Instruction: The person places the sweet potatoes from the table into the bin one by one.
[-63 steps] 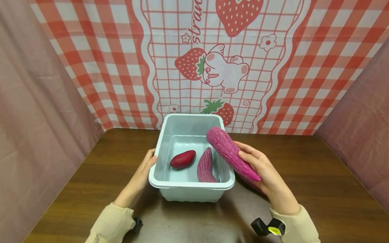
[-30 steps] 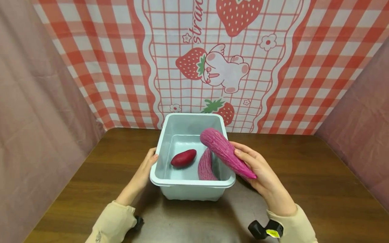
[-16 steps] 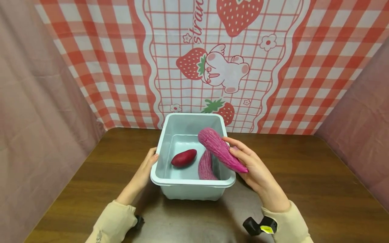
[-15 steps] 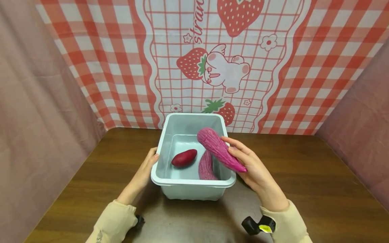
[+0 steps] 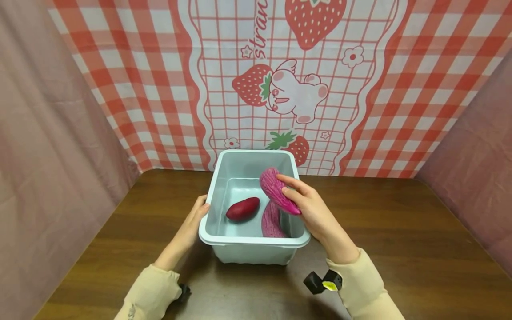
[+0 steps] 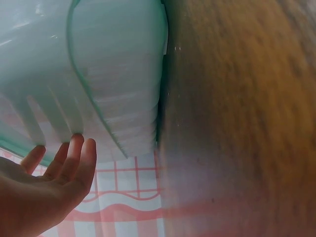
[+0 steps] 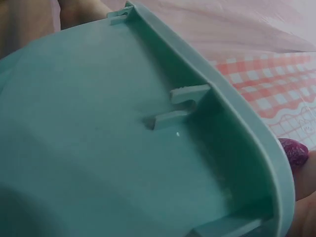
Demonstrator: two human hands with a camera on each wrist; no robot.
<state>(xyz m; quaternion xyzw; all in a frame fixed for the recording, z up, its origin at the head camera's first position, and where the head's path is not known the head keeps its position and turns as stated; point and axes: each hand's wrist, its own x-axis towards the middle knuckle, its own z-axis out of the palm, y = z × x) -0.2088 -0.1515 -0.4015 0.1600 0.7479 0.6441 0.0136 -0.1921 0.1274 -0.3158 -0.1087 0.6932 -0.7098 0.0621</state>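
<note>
In the head view my right hand [image 5: 310, 204] grips a magenta, wrinkled vegetable [image 5: 277, 189], shaped like a long sweet potato, over the right side of a pale blue bin [image 5: 256, 241]. Its blunt end points away and its tapered tip lies near my palm. Below it in the bin is a curved purple wrinkled vegetable [image 5: 272, 222], partly covered by it. A smooth dark red, sweet-potato-shaped vegetable [image 5: 243, 209] lies left of that. My left hand [image 5: 192, 222] rests against the bin's left side, thumb at the rim; in the left wrist view its extended fingertips touch the outer wall.
A brown wooden table [image 5: 400, 231] carries the bin. Behind stands a red-and-white checked cloth [image 5: 160, 89] with strawberry prints, and pink curtains [image 5: 52, 155] close off both sides. The bin's side and rim [image 7: 232, 98] fill much of the right wrist view.
My right hand has moved left and inward over the bin, turning the magenta vegetable, which looks shorter now. My left hand and the vegetables in the bin stay nearly where they were.
</note>
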